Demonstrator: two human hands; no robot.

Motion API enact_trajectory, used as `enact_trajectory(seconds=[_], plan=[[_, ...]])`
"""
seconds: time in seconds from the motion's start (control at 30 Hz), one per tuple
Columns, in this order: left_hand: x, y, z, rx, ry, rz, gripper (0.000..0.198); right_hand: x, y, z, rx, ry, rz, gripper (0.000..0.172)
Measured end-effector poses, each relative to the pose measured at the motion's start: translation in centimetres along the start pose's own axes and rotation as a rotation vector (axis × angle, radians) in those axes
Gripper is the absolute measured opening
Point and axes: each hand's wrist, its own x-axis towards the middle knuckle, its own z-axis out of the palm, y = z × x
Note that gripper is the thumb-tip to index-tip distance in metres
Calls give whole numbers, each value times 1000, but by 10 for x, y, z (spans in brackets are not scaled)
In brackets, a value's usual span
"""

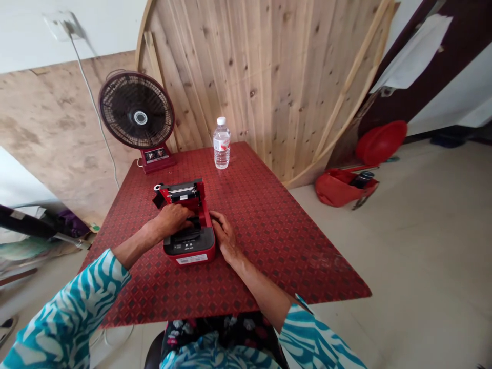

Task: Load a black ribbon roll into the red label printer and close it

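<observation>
A red and black label printer [192,247] stands on the table with its lid [183,192] raised, showing a roller under the lid. My left hand [173,219] reaches into the printer's open compartment from the left. Its fingers are bent inward, and their tips are partly hidden, so what they grip cannot be made out. Against the printer's right wall lies my right hand [225,237], its fingers curled along the side and steadying the body. A white label with printing sits on the printer's front face.
Behind the printer stand a dark red fan [140,118] and a clear water bottle [222,146]. The table [277,246] has a red patterned cover. A wooden panel [261,77] leans at the back. On the floor to the right lies a red bag [332,188].
</observation>
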Motion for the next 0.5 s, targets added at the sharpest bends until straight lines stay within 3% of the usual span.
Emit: enact_trajectory(seconds=[0.2, 0.3, 0.5], plan=[[-56, -7, 5, -397, 283, 104, 31, -1, 1, -1, 6, -12, 19, 31], [-80, -1, 13, -433, 355, 184, 29, -1, 2, -1, -7, -4, 6, 31], [-79, 4, 26, -328, 484, 241, 24, 0, 7, -3, -30, 0, -5, 31]])
